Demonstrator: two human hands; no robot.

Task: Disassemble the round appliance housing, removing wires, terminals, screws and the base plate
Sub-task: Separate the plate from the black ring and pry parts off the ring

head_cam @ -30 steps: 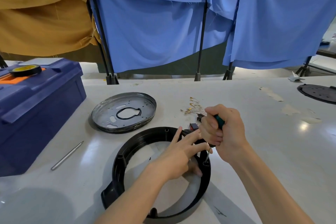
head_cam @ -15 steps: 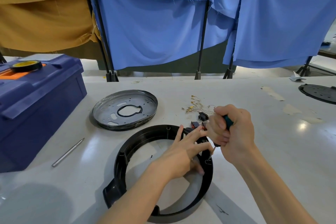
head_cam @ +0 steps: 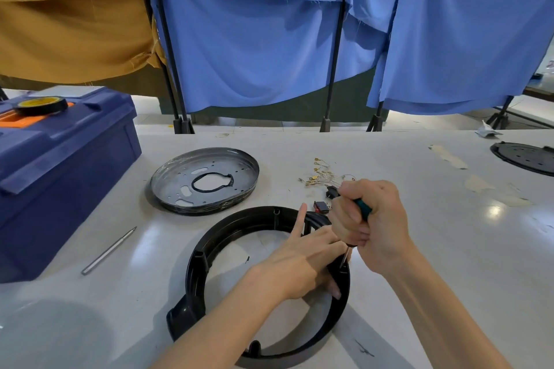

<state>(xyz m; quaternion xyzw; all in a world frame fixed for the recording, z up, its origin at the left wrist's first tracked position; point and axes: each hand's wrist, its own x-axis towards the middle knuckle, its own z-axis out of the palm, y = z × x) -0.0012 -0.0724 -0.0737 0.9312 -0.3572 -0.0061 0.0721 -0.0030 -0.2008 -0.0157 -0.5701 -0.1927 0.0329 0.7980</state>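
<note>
The black round housing ring [head_cam: 198,263] lies flat on the white table in front of me. My left hand [head_cam: 299,260] rests on its right rim, fingers straight across the top, index finger lifted, thumb against the inner wall. My right hand [head_cam: 374,225] grips a green-handled screwdriver [head_cam: 363,209] upright, and its thin shaft points down onto the ring's right rim beside my left fingertips. The removed metal base plate [head_cam: 204,186] lies beyond the ring. Loose wires with brass terminals [head_cam: 322,174] and a red switch [head_cam: 320,206] lie behind my hands.
A blue toolbox [head_cam: 60,165] with a roll of black tape [head_cam: 40,105] on its lid stands at the left. A thin metal rod [head_cam: 109,250] lies beside it. A black perforated disc [head_cam: 527,156] sits at the far right. Blue and tan cloths hang behind the table.
My right hand has shifted slightly on the screwdriver handle while the tip stays at the ring's right rim. My left hand keeps its place on the rim.
</note>
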